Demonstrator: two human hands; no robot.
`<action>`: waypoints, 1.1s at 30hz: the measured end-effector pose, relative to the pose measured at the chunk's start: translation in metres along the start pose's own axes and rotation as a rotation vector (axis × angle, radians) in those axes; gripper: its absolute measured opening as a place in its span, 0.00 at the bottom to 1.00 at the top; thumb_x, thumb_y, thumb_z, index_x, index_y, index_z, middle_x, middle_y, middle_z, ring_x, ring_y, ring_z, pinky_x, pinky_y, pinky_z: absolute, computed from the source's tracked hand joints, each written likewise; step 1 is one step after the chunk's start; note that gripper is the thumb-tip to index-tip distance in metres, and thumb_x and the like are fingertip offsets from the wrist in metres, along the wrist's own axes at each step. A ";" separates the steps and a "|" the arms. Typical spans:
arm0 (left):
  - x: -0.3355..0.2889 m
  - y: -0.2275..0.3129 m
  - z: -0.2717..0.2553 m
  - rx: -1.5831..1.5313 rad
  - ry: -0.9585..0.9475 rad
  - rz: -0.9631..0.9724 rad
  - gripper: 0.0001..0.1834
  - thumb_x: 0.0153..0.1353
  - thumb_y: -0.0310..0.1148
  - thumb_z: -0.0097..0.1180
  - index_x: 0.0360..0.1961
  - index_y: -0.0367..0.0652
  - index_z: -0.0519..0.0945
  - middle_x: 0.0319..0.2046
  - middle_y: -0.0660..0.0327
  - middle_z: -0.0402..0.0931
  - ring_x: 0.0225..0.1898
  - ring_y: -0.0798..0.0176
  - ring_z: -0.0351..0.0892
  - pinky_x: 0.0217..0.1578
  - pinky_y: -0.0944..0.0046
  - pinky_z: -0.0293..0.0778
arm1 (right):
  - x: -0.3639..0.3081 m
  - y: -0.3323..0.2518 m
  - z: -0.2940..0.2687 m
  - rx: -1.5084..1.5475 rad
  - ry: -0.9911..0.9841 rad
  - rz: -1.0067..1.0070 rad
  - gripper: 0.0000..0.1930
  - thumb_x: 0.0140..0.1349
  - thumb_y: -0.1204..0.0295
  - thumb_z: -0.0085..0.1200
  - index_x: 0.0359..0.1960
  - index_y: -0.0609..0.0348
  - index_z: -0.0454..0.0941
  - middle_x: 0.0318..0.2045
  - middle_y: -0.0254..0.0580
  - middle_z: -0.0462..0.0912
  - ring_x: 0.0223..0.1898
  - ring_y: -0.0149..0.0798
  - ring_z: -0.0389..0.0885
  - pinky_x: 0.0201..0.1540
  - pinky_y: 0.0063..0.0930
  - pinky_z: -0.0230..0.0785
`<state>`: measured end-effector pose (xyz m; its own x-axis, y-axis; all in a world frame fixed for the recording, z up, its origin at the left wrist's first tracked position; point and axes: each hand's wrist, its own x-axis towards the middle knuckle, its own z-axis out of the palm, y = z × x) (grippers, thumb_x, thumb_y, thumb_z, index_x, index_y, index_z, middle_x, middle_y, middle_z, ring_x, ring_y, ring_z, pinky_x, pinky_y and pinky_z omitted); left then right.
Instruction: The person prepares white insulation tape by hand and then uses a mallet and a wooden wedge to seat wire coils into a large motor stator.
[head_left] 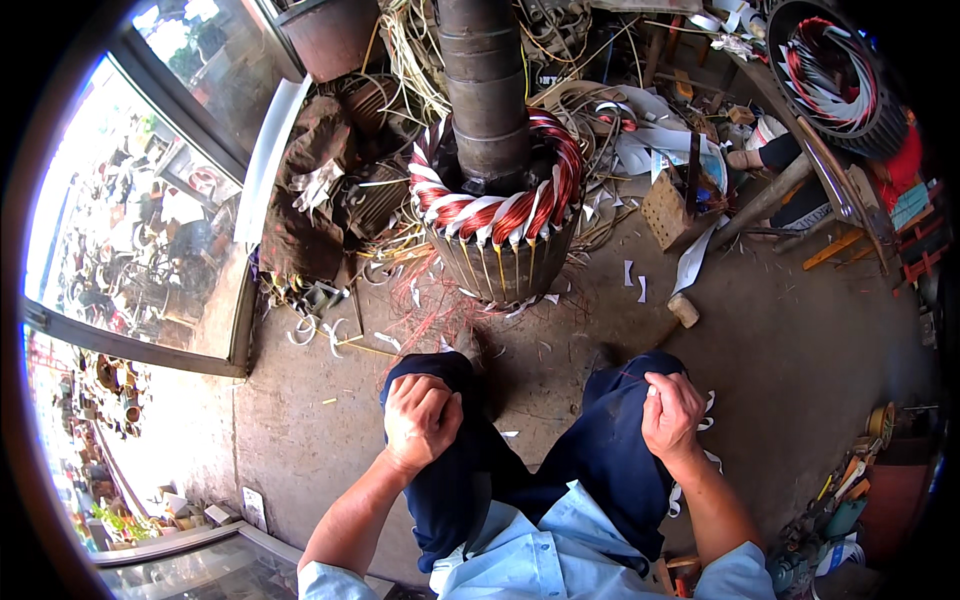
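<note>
My left hand (422, 420) rests on my left knee, its fingers curled into a loose fist with nothing visible in them. Over my right knee, my right hand (672, 412) is closed with thumb and fingers pressed together; whatever it may hold is too small to make out. Ahead of my feet stands a motor stator (503, 265), a dark ribbed cylinder. A thick ring of red wire coils (547, 203), wrapped in white tape, crowns it. Out of its middle rises a dark stepped metal cylinder (486, 90). Neither hand touches the stator.
Red wire scraps (425, 305) and white strips litter the floor around the stator. A wooden mallet (683, 310) lies right of it. Another wound stator (835, 85) is at the far right, near a person's foot (742, 160). A glass door (150, 230) stands left.
</note>
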<state>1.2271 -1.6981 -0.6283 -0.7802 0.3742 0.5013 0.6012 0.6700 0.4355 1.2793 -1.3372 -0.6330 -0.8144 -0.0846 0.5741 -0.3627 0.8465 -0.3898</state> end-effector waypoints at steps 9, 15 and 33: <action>0.002 0.001 0.000 -0.005 0.001 0.000 0.08 0.46 0.19 0.62 0.24 0.41 0.75 0.27 0.60 0.76 0.32 0.55 0.79 0.37 0.58 0.72 | -0.002 0.001 0.000 -0.002 0.001 0.010 0.09 0.57 0.80 0.51 0.39 0.62 0.78 0.24 0.45 0.75 0.24 0.50 0.76 0.27 0.42 0.68; 0.000 0.000 0.001 0.014 0.005 -0.003 0.08 0.46 0.19 0.63 0.23 0.41 0.75 0.27 0.60 0.76 0.33 0.55 0.79 0.37 0.58 0.72 | 0.001 -0.001 -0.001 0.011 0.002 0.000 0.09 0.58 0.80 0.51 0.40 0.63 0.77 0.24 0.45 0.75 0.24 0.49 0.76 0.27 0.42 0.68; -0.003 -0.003 -0.004 0.009 0.002 -0.013 0.08 0.46 0.19 0.63 0.23 0.41 0.75 0.27 0.60 0.76 0.32 0.55 0.79 0.36 0.58 0.72 | 0.002 -0.006 0.002 0.002 0.002 -0.005 0.09 0.57 0.81 0.51 0.40 0.63 0.78 0.23 0.45 0.74 0.23 0.50 0.75 0.26 0.43 0.68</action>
<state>1.2284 -1.7038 -0.6281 -0.7873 0.3642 0.4975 0.5898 0.6802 0.4353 1.2784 -1.3438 -0.6310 -0.8115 -0.0876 0.5778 -0.3679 0.8448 -0.3886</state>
